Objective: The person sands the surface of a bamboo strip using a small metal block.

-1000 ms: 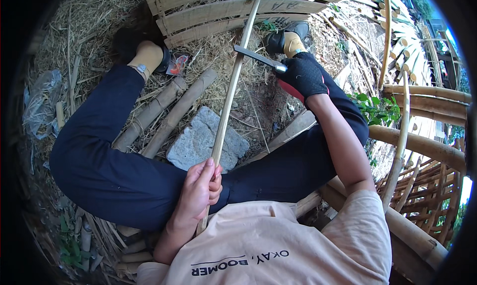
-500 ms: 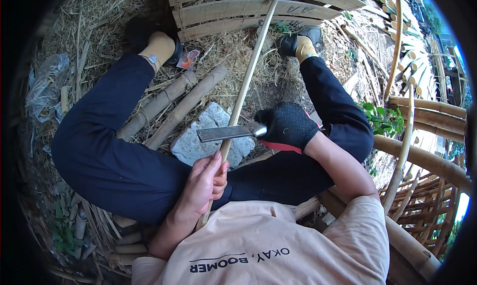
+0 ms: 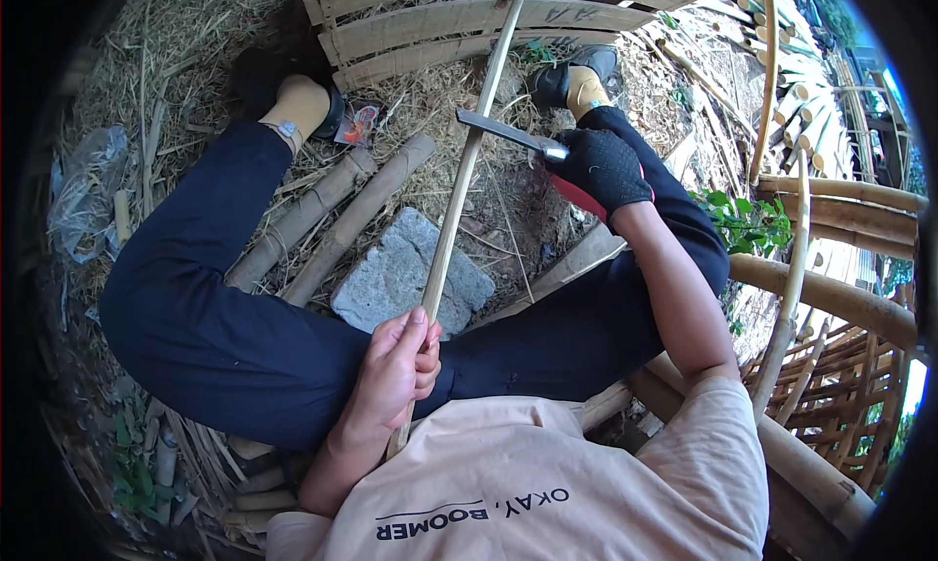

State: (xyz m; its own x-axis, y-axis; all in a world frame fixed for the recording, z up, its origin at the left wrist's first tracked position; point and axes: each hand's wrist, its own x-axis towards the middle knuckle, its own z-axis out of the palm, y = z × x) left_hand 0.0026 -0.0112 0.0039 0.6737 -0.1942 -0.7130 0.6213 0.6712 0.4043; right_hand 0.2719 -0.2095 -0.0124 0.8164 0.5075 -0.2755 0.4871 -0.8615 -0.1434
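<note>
My bare left hand (image 3: 399,366) is wrapped round the near part of a long, pale bamboo strip (image 3: 454,204). The strip slants away from my body, and its far end rests against a slatted wooden crate (image 3: 420,41). In a black glove with red edging, my right hand (image 3: 598,170) grips the handle of a knife, mostly hidden by the fingers. The flat, dark blade of the knife (image 3: 503,133) points left and lies across the strip, well beyond my left hand. Beneath the strip is a rough grey stone (image 3: 391,268).
Two bamboo poles (image 3: 357,190) lie left of the stone on straw-covered ground. A crumpled clear plastic bag (image 3: 90,194) is at the far left. Bamboo framework (image 3: 840,302) and a woven bamboo piece (image 3: 831,405) stand at the right, with cut poles (image 3: 806,121) stacked behind.
My right hand has moved the knife away from my body along the strip, from above the stone toward the crate. My left hand keeps its hold in nearly the same place.
</note>
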